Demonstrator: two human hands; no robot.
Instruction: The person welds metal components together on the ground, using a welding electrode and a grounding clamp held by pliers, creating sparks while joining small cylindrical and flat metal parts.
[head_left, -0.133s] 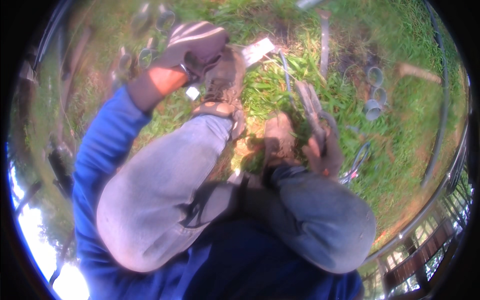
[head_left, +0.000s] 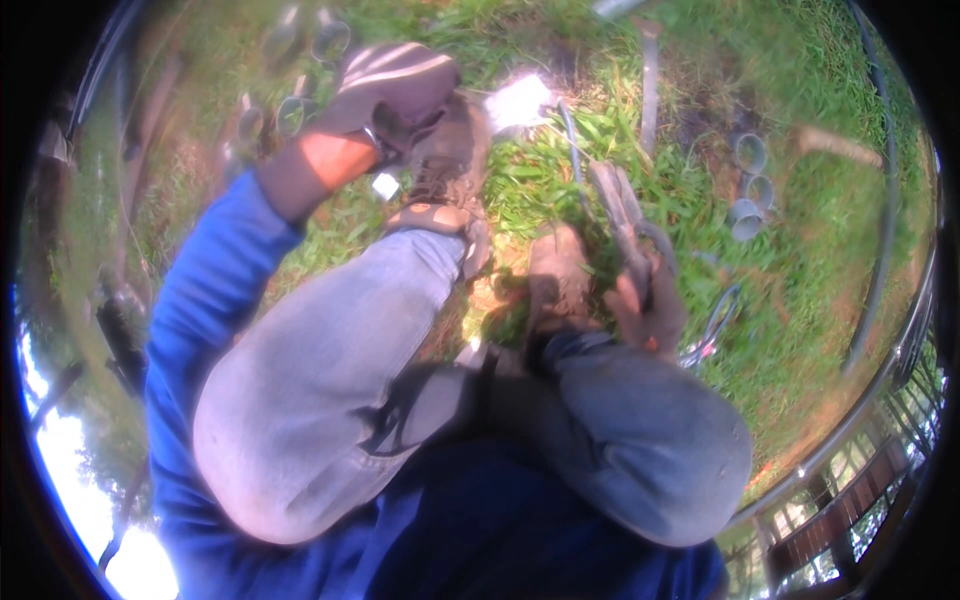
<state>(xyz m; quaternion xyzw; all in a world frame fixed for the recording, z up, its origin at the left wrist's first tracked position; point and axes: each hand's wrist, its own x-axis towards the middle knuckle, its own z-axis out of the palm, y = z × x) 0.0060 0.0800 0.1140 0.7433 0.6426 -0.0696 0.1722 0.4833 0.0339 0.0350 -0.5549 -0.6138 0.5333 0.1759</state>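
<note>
I am squatting on grass with both knees in grey trousers filling the lower view. My left hand, in a grey-brown glove with a blue sleeve behind it, reaches forward with curled fingers over the toe of my left boot. A white flat piece lies just past the glove; whether the glove grips it is blurred. My right hand, beside my right boot, is closed on a long-handled metal tool that points away from me.
Short grey pipe pieces lie in the grass at the right, and more pipe rings at the upper left. A thin metal stake stands ahead. A wire loop lies by my right hand. A wooden fence runs along the lower right.
</note>
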